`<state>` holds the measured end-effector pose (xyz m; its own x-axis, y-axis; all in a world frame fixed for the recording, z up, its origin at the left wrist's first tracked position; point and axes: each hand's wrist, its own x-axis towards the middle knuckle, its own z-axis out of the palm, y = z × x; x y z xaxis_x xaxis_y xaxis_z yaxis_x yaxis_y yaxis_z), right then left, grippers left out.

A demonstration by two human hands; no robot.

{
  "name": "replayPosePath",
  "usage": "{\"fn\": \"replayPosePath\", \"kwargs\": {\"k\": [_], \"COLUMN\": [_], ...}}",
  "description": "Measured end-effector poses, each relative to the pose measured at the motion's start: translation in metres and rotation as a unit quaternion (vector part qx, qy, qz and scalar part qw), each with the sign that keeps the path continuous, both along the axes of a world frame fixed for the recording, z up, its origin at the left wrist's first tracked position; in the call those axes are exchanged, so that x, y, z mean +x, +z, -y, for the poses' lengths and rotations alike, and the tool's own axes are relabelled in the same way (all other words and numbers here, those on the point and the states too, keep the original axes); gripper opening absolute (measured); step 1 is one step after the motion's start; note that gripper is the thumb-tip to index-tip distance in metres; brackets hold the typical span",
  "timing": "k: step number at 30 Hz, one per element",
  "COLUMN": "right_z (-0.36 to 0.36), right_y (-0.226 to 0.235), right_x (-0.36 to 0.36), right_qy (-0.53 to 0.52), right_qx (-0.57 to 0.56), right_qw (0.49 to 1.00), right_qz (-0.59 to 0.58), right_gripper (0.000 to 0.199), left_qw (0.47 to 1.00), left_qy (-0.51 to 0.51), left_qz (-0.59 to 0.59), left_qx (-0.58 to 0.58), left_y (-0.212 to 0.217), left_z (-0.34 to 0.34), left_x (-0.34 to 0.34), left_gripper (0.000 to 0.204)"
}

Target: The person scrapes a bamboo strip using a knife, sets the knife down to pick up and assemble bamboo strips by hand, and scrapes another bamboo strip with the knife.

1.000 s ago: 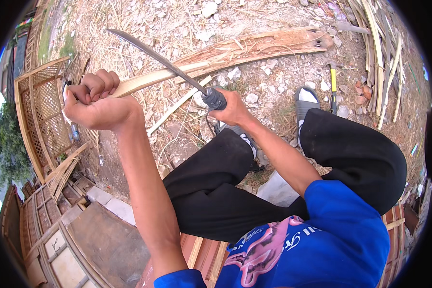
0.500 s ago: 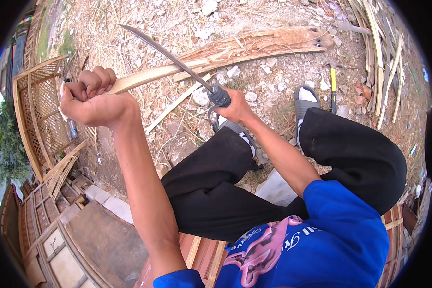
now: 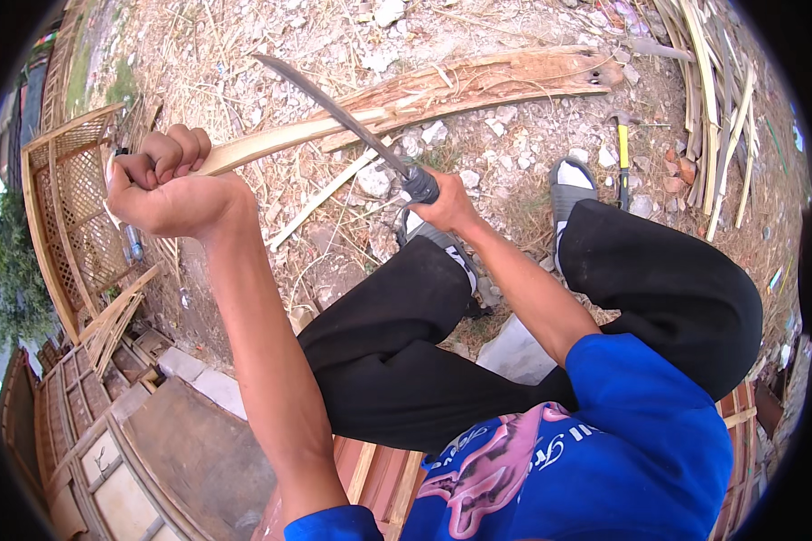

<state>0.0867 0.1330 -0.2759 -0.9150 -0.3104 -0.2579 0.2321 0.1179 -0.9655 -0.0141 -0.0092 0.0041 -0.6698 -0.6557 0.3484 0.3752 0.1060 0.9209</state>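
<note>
My left hand [image 3: 164, 180] is closed round the near end of a pale wooden strip [image 3: 275, 142], which slants away to the right. The strip's far end lies over a weathered plank [image 3: 505, 77] on the ground. In my right hand [image 3: 448, 204] is the dark wrapped handle of a machete [image 3: 334, 108]. Its long blade points up and to the left and crosses over the strip. Whether the edge touches the wood I cannot tell.
A yellow-handled hammer [image 3: 623, 153] lies beyond my right foot. Long thin wood strips [image 3: 715, 117] are heaped at the far right. Rubble and straw cover the ground. Lattice panels [image 3: 72, 212] stand at the left, above a brown board [image 3: 189, 451].
The machete has shifted slightly right along the strip, its blade tip lower and farther right. My left hand and the strip have moved a little to the left.
</note>
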Motion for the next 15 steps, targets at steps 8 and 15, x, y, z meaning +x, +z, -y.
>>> {"fn": "replayPosePath", "kwargs": {"k": [8, 15], "right_z": [-0.014, -0.001], "right_y": [-0.02, 0.01], "right_x": [-0.007, 0.006], "right_qy": [0.004, 0.033], "right_qx": [0.111, 0.022], "right_qw": [0.984, 0.999], "right_qz": [0.142, -0.013], "right_gripper": [0.034, 0.04], "left_qw": [1.0, 1.0], "left_qy": [0.019, 0.014], "left_qz": [0.014, -0.001], "left_qx": [-0.013, -0.007], "left_y": [-0.002, -0.002], "left_z": [0.002, 0.009], "left_x": [0.002, 0.0], "left_gripper": [0.03, 0.034]}}
